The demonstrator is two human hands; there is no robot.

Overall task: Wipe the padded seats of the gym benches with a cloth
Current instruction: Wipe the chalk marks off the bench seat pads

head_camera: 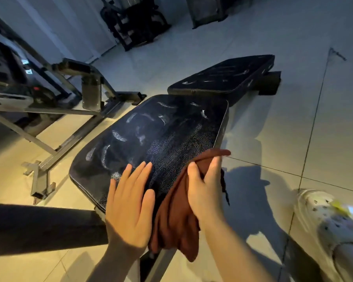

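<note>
Left hand (128,208) laid flat on the near end of the black padded seat (161,139), fingers (140,174) straight and spread, holding nothing. Right hand (206,192) just beside it, fingers curled round a rust-brown cloth (175,220) — grasped at the seat's near right corner, one end poking out past the fingertips over the edge, the rest hanging in folds off the front of the bench (161,259). Pale chalky smears scattered over the far and left parts of the seat; surface nearer the cloth darker, with fewer marks. Second black pad (226,76) beyond, just past the far edge of the first, also streaked with pale marks. Dark metal frame (55,139) of other gym equipment to the left, resting on the light tiled floor (314,119). White perforated clog (330,218) at lower right — blurred. Dark-clad leg (41,226) at lower left, passing under the left wrist. More dark equipment (135,19) far back, too dim to make out.
</note>
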